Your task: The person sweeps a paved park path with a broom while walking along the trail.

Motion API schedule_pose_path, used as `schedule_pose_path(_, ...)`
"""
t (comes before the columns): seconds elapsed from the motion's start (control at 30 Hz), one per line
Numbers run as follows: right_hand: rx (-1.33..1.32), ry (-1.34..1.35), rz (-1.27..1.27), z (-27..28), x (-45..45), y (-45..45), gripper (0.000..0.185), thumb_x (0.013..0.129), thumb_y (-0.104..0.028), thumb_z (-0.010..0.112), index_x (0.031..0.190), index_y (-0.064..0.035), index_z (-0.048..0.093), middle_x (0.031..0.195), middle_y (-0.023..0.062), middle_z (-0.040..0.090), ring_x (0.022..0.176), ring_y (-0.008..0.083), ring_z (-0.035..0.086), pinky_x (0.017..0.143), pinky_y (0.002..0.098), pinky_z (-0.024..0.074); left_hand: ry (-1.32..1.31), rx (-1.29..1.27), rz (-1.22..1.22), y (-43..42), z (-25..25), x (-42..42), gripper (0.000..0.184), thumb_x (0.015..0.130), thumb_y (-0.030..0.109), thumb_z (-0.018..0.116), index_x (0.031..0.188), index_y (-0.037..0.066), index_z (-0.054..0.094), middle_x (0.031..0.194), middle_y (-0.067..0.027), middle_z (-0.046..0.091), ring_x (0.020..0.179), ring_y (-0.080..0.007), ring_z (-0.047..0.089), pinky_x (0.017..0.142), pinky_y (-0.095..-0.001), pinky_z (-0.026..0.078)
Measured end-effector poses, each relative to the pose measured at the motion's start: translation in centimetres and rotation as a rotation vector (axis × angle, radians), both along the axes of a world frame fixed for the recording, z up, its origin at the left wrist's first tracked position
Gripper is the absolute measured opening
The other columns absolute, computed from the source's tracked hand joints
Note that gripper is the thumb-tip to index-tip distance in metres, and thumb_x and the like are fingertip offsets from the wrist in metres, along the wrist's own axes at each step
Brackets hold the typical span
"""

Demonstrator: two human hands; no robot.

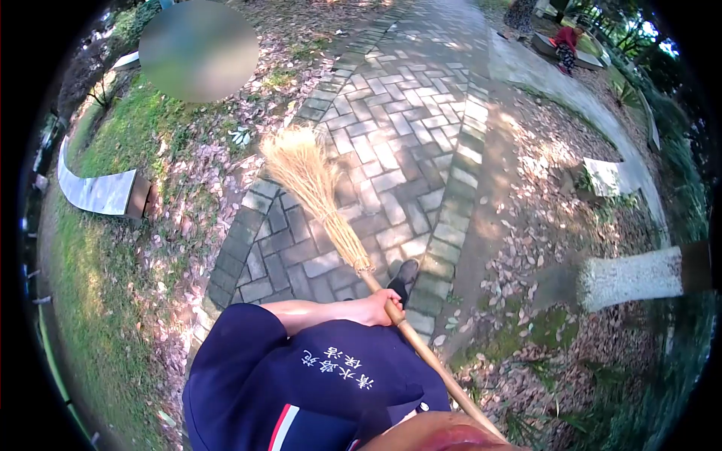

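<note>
My left hand is wrapped round the wooden handle of a straw broom, close below its bound neck. Pale, fanned bristles point forward and left over the paved path. From my hand the handle slants down to the lower right, where my chin covers its end. A dark sleeve covers my left upper arm, and the forearm crosses in front of my dark shirt. My right hand does not show. One dark shoe is visible beside the handle on the path.
Fallen leaves line both sides of the path. A curved bench stands at left. At right are a pale stone slab and a white-painted trunk. A person in red sits far off at upper right.
</note>
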State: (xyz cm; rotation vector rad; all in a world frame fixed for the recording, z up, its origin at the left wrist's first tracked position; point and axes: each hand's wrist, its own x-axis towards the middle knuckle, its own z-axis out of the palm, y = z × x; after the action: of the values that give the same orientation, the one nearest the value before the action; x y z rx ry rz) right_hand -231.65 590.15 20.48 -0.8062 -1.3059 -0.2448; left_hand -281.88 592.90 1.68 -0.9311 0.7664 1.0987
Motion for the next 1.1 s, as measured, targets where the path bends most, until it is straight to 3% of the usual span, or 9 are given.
schedule_pose_path(0.1, -0.09, 0.309, 0.178, -3.3, -3.3, 13.6, 0.008, 0.081, -0.01, 0.05, 0.085, -0.0037, 0.053, 0.063, 0.0032, 0.045, 0.049, 0.0126, 0.043, 0.041, 0.0234, 0.0348, 0.038, -0.098, 0.092, 7.9, -1.6, -4.7, 0.014, 0.075, 0.005, 0.048, 0.062, 0.006, 0.042, 0.056, -0.0073, 0.044, 0.052, -0.0228, 0.046, 0.064, -0.0422, 0.048)
schedule_pose_path(0.17, -0.406, 0.853, 0.342, -2.1, -10.2, 25.4, 0.018, 0.074, -0.016, 0.06, 0.084, -0.0105, 0.047, 0.062, -0.0007, 0.039, 0.056, 0.0105, 0.041, 0.054, 0.0232, 0.0362, 0.124, -0.046, 0.194, 14.0, -0.7, -8.4, 0.013, 0.073, 0.005, 0.049, 0.062, 0.006, 0.041, 0.055, -0.0073, 0.043, 0.051, -0.0226, 0.045, 0.059, -0.0398, 0.046)
schedule_pose_path(0.43, -0.599, 1.04, 0.899, 0.7, -30.0, 62.6, 0.015, 0.07, 0.001, 0.058, 0.081, -0.0068, 0.05, 0.062, 0.0025, 0.047, 0.055, 0.0137, 0.046, 0.051, 0.0244, 0.0383, 0.184, -0.03, 0.676, 31.5, 6.1, -21.8, 0.019, 0.07, 0.007, 0.05, 0.056, 0.009, 0.037, 0.052, -0.0036, 0.039, 0.047, -0.0188, 0.04, 0.062, -0.0357, 0.044)
schedule_pose_path(0.6, -0.634, 0.874, 0.88, -0.1, -38.9, 74.9, 0.016, 0.07, -0.003, 0.056, 0.084, -0.007, 0.049, 0.062, 0.0026, 0.048, 0.056, 0.0132, 0.047, 0.053, 0.0235, 0.0395, 0.123, -0.028, 0.564, 38.9, 4.5, -26.7, 0.022, 0.07, 0.007, 0.049, 0.054, 0.01, 0.033, 0.051, -0.0031, 0.038, 0.049, -0.0198, 0.038, 0.064, -0.0359, 0.043)
schedule_pose_path(0.67, -0.677, 0.915, 0.662, 2.1, -44.6, 77.3, 0.017, 0.071, -0.003, 0.057, 0.086, -0.007, 0.049, 0.064, 0.0014, 0.048, 0.055, 0.0116, 0.046, 0.053, 0.023, 0.04, 0.094, -0.045, 0.56, 42.7, -1.7, -30.2, 0.024, 0.07, 0.008, 0.047, 0.052, 0.009, 0.032, 0.052, -0.004, 0.037, 0.051, -0.0203, 0.039, 0.062, -0.0367, 0.043)
schedule_pose_path(0.77, -0.596, 0.891, 0.761, 3.6, -49.2, 82.9, 0.02, 0.07, -0.004, 0.059, 0.087, -0.008, 0.049, 0.067, -0.0008, 0.049, 0.055, 0.0092, 0.046, 0.052, 0.0194, 0.0427, 0.116, -0.008, 0.437, 52.0, 0.3, -36.1, 0.025, 0.07, 0.009, 0.046, 0.05, 0.009, 0.03, 0.051, -0.0045, 0.035, 0.052, -0.0201, 0.038, 0.058, -0.0353, 0.041)
schedule_pose_path(0.8, -0.559, 0.884, 0.736, 5.3, -51.5, 83.8, 0.02, 0.069, -0.004, 0.06, 0.086, -0.008, 0.049, 0.067, -0.0009, 0.049, 0.055, 0.0088, 0.046, 0.051, 0.0182, 0.043, -0.181, -0.048, 0.48, 55.5, 0.9, -39.5, 0.025, 0.07, 0.009, 0.045, 0.051, 0.009, 0.03, 0.051, -0.0045, 0.035, 0.053, -0.0201, 0.038, 0.057, -0.0347, 0.04)
schedule_pose_path(0.93, -0.401, 0.766, 0.446, 11.4, -57.2, 86.7, 0.018, 0.067, -0.011, 0.06, 0.077, -0.01, 0.045, 0.06, -0.0027, 0.038, 0.052, 0.0087, 0.037, 0.047, 0.0177, 0.0345, 0.03, 0.052, 0.37, 69.2, 4.3, -47.4, 0.021, 0.072, 0.01, 0.048, 0.054, 0.009, 0.036, 0.049, -0.0045, 0.037, 0.047, -0.0213, 0.038, 0.057, -0.0359, 0.04)
schedule_pose_path(1.1, -0.136, 0.64, 0.453, 14.9, -62.6, 88.8, 0.016, 0.074, -0.009, 0.054, 0.081, -0.0055, 0.04, 0.059, 0.0013, 0.037, 0.055, 0.0115, 0.036, 0.054, 0.0252, 0.0307, 0.091, 0.147, 0.143, 86.4, 8.7, -55.8, 0.027, 0.07, 0.006, 0.051, 0.052, 0.011, 0.032, 0.049, -0.0031, 0.032, 0.048, -0.0204, 0.038, 0.056, -0.0357, 0.04)
